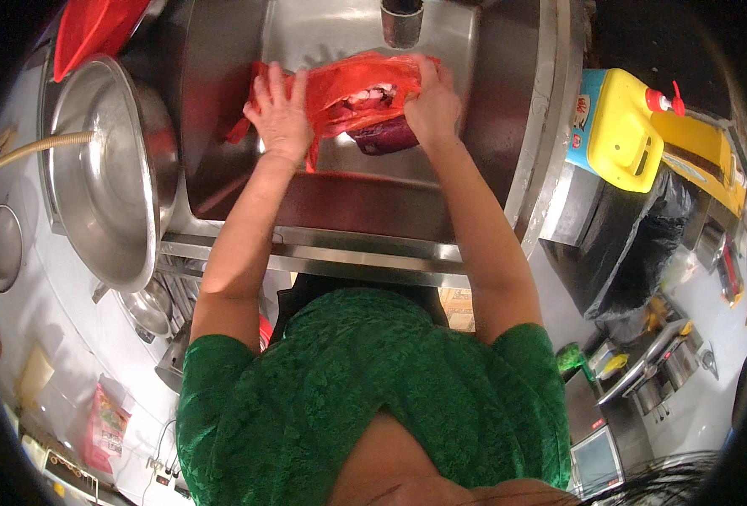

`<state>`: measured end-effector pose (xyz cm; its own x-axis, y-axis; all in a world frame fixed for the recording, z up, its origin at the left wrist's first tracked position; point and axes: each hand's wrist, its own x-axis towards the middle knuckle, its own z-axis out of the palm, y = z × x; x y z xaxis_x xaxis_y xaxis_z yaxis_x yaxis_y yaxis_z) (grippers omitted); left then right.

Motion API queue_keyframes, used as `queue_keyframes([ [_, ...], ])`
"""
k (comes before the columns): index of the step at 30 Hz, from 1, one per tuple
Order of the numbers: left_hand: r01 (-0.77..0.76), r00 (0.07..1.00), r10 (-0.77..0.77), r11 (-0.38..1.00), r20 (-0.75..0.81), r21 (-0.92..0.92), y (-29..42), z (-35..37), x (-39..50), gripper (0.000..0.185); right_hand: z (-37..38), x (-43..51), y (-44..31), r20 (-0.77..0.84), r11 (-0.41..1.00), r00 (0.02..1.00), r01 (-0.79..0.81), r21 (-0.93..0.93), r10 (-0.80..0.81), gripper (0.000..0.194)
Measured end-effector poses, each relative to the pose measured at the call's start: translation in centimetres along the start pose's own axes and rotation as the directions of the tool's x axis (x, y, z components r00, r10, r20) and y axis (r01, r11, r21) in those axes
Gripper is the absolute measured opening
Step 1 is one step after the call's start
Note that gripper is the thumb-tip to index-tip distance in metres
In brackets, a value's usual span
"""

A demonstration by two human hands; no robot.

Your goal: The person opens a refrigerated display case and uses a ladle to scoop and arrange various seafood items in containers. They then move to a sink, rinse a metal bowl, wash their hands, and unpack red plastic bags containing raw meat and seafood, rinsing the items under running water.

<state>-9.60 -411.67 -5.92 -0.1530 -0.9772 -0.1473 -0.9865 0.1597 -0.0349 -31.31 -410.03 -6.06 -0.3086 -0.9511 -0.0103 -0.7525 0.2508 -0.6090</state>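
Note:
A thin red plastic bag is stretched across the stainless steel sink, its mouth gaping toward me. Pale and reddish pieces show inside; I cannot tell what food they are. Just below the bag's lower edge is a dark purple, glossy piece, partly covered by the plastic. My left hand presses on the bag's left part, back upward and fingers spread. At the other end, my right hand grips the bag's right edge, fingers curled over the plastic.
A large steel basin stands left of the sink, with a beige hose over its rim. A dark cylinder is at the sink's far side. Right of the sink are a yellow jug with a red pump and a black plastic bag.

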Motion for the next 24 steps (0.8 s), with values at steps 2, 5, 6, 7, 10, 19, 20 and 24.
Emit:
queue_keyframes([
  [2,0.1,0.994,-0.094,0.987,0.055,-0.125,-1.1,-0.8,0.4,0.077,-0.1,0.3,-0.1,-0.01,0.99,0.997,-0.074,-0.121,0.073,0.045],
  [5,0.316,0.937,-0.239,0.893,0.257,-0.321,-4.8,2.1,1.6,0.05,3.7,2.1,3.2,0.001,0.988,0.988,-0.155,-0.019,0.156,0.039],
  [6,0.408,0.896,-0.212,0.739,0.391,-0.536,-4.2,1.9,2.4,0.04,6.2,3.0,7.1,0.037,0.97,0.976,-0.216,0.108,0.214,0.039],
  [7,0.515,0.842,-0.158,0.522,0.516,-0.681,-4.0,1.8,2.7,0.032,7.5,3.4,9.0,0.09,0.935,0.964,-0.266,0.236,0.251,0.038],
  [10,0.418,0.907,-0.094,0.313,0.41,-0.853,-3.4,0.8,1.9,0.021,3.4,2.5,1.7,0.535,0.302,0.795,-0.605,0.737,0.287,0.039],
  [19,-0.194,0.935,0.353,0.486,-0.011,-0.852,8.8,-21.4,-3.2,0.017,-17.1,-5.3,-9.4,0.302,0.605,0.914,-0.083,0.792,-0.27,0.071],
  [20,-0.317,0.9,0.418,0.446,-0.119,-0.837,9.7,-23.4,-4.0,0.016,-20.4,-6.2,-10.3,0.291,0.66,0.927,-0.067,0.748,-0.237,0.065],
  [24,-0.764,0.57,0.583,0.115,-0.579,-0.635,17.0,-29.2,-6.6,0.015,-28.4,-10.2,-8.4,-0.094,0.844,0.977,0.212,0.492,-0.191,0.036],
])
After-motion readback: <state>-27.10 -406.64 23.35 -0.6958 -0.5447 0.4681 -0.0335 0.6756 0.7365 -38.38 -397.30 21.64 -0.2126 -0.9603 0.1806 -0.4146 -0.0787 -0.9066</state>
